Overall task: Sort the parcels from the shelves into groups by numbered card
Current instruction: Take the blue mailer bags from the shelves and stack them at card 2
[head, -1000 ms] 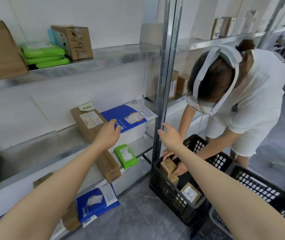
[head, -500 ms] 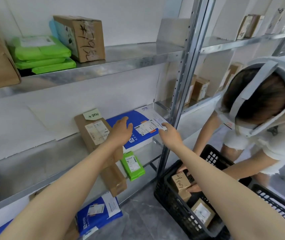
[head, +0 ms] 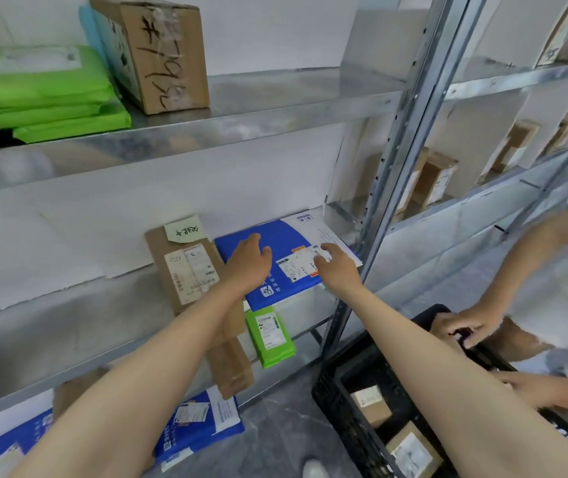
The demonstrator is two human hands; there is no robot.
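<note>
Now left hand [head: 248, 262] and right hand [head: 338, 269] rest loose-fingered on blue parcel [head: 287, 236], between brown box [head: 189, 270] and upright [head: 391, 188].

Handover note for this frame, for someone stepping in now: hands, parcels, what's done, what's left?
Left hand: open, resting on the blue-and-white plastic mailer on the middle shelf.
Right hand: open, touching the same mailer; no grip yet.
Alongside: long brown cardboard box, small green pouch.
Done: small cardboard cartons lie in the black plastic crate.
Left: this mailer and the rest; no numbered cards visible.
</note>
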